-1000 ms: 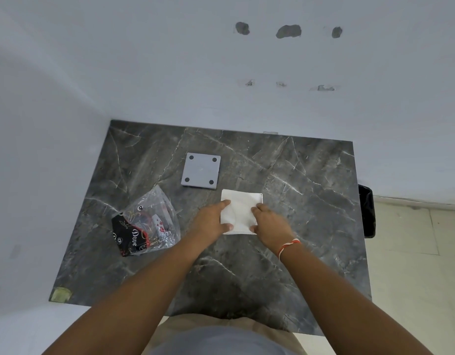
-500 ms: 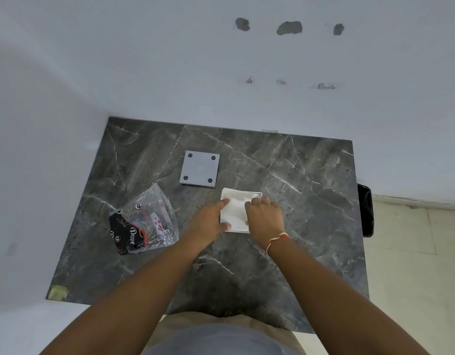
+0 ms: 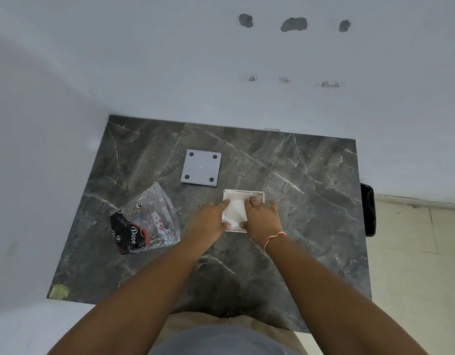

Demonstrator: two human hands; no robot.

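Note:
A small white square box (image 3: 236, 201) lies on the dark marble table (image 3: 311, 201), with white wrapping inside it. My left hand (image 3: 208, 221) rests at the box's left edge, forefinger and thumb touching it. My right hand (image 3: 262, 216) lies flat over the box's right half, fingers straight and pressing on the white contents. A red and white thread circles my right wrist.
A grey square lid (image 3: 201, 167) with four dark dots lies just behind the box. A clear plastic bag (image 3: 147, 221) with a black printed packet sits to the left. White walls close the back and left. A black bin (image 3: 368, 208) stands past the table's right edge.
My right hand slid from the box's near right corner up onto its top and now lies flat over its right half. My left hand stayed at the left edge.

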